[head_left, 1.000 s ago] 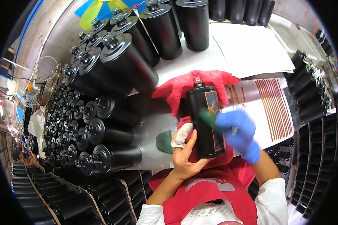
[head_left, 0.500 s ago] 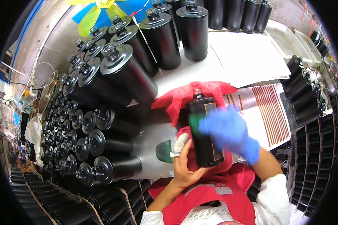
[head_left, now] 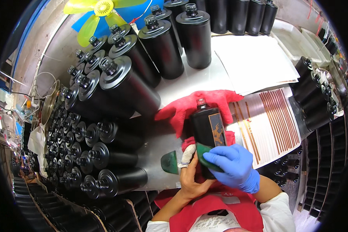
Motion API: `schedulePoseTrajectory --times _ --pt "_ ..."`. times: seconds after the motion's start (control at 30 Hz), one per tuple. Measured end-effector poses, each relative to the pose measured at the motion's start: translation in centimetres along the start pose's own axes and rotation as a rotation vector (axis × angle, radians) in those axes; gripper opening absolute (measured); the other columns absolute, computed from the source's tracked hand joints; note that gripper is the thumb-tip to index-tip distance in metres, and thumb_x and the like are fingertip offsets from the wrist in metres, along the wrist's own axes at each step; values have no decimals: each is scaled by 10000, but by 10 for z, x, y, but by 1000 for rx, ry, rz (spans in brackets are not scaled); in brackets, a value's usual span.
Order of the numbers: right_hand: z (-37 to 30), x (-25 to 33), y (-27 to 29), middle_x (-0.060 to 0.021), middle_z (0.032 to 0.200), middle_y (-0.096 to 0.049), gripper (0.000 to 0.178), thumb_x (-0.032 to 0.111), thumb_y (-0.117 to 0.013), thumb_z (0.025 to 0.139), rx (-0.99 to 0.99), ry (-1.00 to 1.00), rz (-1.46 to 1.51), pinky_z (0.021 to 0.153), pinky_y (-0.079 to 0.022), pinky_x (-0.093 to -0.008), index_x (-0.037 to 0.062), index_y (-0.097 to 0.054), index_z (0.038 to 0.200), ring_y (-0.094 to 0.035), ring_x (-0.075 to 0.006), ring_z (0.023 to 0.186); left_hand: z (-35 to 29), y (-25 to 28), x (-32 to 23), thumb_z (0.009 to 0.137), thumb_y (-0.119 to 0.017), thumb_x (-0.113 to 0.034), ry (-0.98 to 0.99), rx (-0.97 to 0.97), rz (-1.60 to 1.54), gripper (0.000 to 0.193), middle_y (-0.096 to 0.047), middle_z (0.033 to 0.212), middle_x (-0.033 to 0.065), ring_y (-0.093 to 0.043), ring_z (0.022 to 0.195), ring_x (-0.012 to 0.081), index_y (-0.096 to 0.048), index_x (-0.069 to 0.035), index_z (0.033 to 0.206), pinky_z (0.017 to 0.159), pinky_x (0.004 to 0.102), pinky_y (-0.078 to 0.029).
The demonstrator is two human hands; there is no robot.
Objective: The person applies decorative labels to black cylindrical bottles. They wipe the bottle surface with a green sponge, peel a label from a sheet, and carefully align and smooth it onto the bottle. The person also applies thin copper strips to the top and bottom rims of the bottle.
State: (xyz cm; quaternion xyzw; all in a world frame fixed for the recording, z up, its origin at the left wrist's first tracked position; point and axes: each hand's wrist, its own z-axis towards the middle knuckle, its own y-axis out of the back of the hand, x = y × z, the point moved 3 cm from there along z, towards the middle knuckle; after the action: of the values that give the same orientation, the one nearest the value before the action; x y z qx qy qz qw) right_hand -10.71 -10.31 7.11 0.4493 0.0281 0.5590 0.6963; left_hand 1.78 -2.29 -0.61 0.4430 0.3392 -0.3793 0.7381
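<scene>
A black bottle (head_left: 200, 129) with a clear glass neck lies on a red cloth (head_left: 174, 115), neck pointing away from me. An orange-bordered decal (head_left: 217, 130) with a gold figure runs along its right side. My left hand (head_left: 191, 186), bare except for a white wrap on one finger, is closed around the bottle's lower left side. In a blue glove, my right hand (head_left: 236, 168) pinches a green scraper (head_left: 203, 152) against the bottle's lower half. Hand and scraper hide part of the decal and the bottle's base.
Another green scraper (head_left: 169, 162) lies on the metal table (head_left: 152, 149). Sheets with copper-coloured strips (head_left: 278, 120) and white paper (head_left: 247, 58) are at right. Several black bottles stand (head_left: 123, 85) or lie (head_left: 116, 154) at left. A yellow fan (head_left: 103, 7) is at the back.
My right hand has drawn the scraper down the bottle toward me, and more of the decal now shows. My left hand keeps its hold on the bottle.
</scene>
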Motion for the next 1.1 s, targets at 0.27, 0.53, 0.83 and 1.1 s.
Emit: schedulePoseTrajectory --times 0.27,0.53,0.83,1.1 --pt "9 -7 6 -41 886 -641 385 53 -753 597 -64 -73 -157 487 -445 -300 69 -684 976 -552 -205 582 2 3 -1 610 -836 -152 -48 -59 61 793 -488 1253 310 -498 1165 427 -465 125 1255 995 437 -386" --pt "8 -3 7 -32 923 -635 355 91 -735 616 20 -16 -184 487 -438 -292 85 -686 967 -533 -188 566 2 2 1 584 -875 -205 -64 -28 81 893 -475 1276 300 -484 1192 408 -422 129 1278 1015 429 -376" --pt "15 -14 16 -35 903 -631 343 88 -726 633 29 33 -133 493 -427 -306 80 -677 973 -537 -186 576 11 7 -4 621 -825 -141 -103 -49 55 803 -512 1223 317 -527 1139 424 -441 143 1267 967 406 -422" --pt "-27 3 26 54 888 -632 348 178 -747 616 283 133 107 537 -410 -266 183 -690 960 -542 -104 621 -4 7 12 658 -818 -201 -77 27 54 869 -577 1133 282 -624 872 330 -374 152 1317 762 355 -489"
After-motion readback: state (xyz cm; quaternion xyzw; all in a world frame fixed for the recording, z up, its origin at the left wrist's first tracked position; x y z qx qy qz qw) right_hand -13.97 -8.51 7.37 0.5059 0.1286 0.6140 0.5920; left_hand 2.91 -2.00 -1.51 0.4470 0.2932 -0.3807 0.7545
